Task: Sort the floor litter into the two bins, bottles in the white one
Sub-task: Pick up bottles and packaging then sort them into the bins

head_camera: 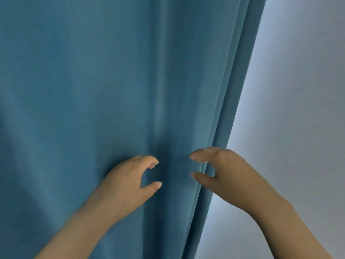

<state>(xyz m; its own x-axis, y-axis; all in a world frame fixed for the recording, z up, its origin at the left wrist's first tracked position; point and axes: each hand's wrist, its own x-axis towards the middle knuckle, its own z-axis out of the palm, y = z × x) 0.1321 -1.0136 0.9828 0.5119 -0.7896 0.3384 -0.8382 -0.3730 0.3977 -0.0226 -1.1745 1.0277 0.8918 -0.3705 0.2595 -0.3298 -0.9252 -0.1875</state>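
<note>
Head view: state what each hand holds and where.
Nothing is held. The left hand and right hand hover, fingers and thumbs apart, before the teal fabric curtain; neither grip closes on it.

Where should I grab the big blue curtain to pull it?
Probably the bunched free edge of the curtain, beside the wall. Come from the wall side, where your right hand is: the folds stack thick there, while the middle hangs flat.

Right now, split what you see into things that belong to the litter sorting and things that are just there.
Belongs to the job: left hand and right hand, both holding nothing. No litter or bin is in view.

Just there: blue curtain, with the pale wall beside it.
</note>
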